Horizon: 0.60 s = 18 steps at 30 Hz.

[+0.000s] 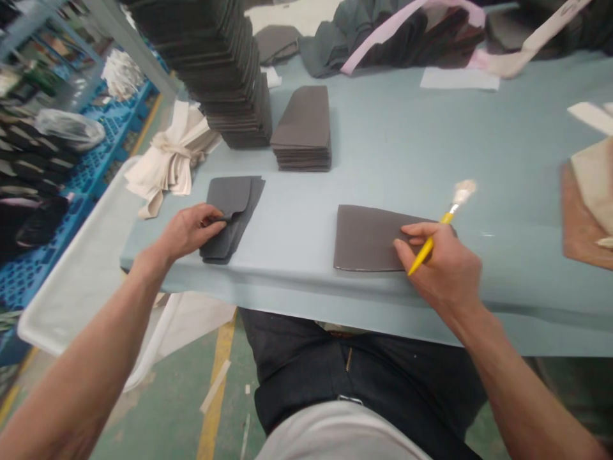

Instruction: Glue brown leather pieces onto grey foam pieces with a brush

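My left hand (191, 228) rests on a small fanned pile of dark grey cut pieces (233, 214) near the table's front left corner, its fingers pinching the edge of the top piece. My right hand (443, 262) grips a yellow-handled brush (443, 220) with pale bristles pointing up and away. The fingers of that hand press on the right end of a single dark grey rectangular piece (366, 237) lying flat at the table's front edge.
A tall stack of dark pieces (215, 64) and a lower stack (302, 131) stand behind on the light blue table (407, 147). Cream fabric strips (170, 160) hang off the left edge. Brown and beige sheets (587, 211) lie at right, with dark fabric heaped at the back.
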### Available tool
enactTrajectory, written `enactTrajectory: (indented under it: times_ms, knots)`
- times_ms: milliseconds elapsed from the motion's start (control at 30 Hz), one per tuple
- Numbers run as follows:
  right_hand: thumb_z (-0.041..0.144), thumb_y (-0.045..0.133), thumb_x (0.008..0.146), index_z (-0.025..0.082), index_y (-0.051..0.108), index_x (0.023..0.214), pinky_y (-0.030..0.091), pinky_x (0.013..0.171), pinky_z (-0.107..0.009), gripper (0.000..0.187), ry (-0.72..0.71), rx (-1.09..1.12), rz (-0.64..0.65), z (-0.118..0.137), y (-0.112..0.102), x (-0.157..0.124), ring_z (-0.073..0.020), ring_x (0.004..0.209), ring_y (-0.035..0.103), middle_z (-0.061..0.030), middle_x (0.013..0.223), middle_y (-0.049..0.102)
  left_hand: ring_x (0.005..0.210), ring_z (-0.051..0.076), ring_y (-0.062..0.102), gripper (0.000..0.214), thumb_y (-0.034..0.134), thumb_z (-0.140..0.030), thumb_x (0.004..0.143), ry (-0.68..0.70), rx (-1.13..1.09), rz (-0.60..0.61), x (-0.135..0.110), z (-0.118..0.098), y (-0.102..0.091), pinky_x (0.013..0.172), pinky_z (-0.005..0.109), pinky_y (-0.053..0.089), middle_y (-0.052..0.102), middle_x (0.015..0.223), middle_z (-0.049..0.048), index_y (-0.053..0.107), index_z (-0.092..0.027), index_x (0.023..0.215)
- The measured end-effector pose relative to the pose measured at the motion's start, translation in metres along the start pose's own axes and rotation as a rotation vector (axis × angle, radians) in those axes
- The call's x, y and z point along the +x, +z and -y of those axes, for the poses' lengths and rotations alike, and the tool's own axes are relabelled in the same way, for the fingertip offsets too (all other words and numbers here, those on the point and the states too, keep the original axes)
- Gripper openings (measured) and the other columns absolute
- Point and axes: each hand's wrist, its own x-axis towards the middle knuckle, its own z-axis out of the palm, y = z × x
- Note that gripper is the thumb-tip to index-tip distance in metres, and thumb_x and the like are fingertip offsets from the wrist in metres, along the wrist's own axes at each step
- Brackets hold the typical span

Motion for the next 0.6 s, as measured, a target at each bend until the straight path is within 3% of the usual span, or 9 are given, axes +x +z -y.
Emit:
enactTrajectory:
  times_ms: [200,600]
  knots:
    - [0.047,0.066,0.092,0.023,0.072,0.108,0.052,0.067,-0.031,0.030,0.015,-0.038,-0.030,0.000,0.001,0.000,-0.0225,0.080,0.078,-0.0067,0.094,0.080,0.080,0.022,0.066,0.050,0.050,-0.061,0.095,-0.030,-0.055,-0.009,-0.009,-0.001,-0.006,0.075,0.031,0.052,0.075,0.094,0.0069,0.075,-0.018,0.097]
    - [0.047,0.059,0.096,0.024,0.071,0.106,0.047,0.053,-0.029,0.027,-0.114,-0.088,-0.104,-0.001,0.004,0.004,-0.0219,0.072,0.079,-0.0022,0.084,0.080,0.070,0.018,0.057,0.037,0.053,-0.048,0.091,-0.144,-0.111,-0.110,-0.019,-0.010,-0.008,0.067,0.028,0.045,0.068,0.074,0.0009,0.073,-0.017,0.093]
